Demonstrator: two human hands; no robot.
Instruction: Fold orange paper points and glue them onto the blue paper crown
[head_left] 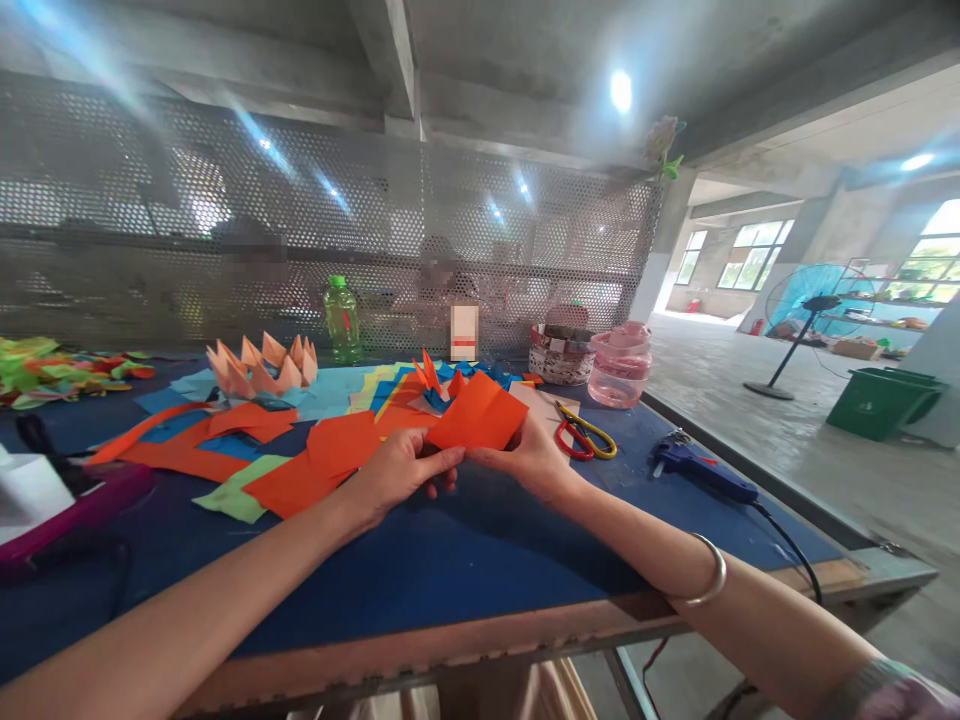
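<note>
Between my two hands is an orange sheet of paper (481,412), held up over the blue tabletop with one corner pointing away. My left hand (416,462) pinches its near left edge with the thumb on top. My right hand (531,458) grips the near right edge, its fingers mostly behind the paper. Loose orange paper (300,478) and a light green piece (238,488) lie left of my left hand. Just behind the held sheet stand folded orange and blue paper points (431,375). Red-and-yellow-handled scissors (585,432) rest right of my right hand.
A peach ring of folded paper points (262,365) sits back left, near a green bottle (343,320). A woven basket (561,355) and pink plastic jug (619,366) stand back right. The blue glue gun (705,472) trails a cord over the table's right edge. A perforated metal screen (300,220) rises behind.
</note>
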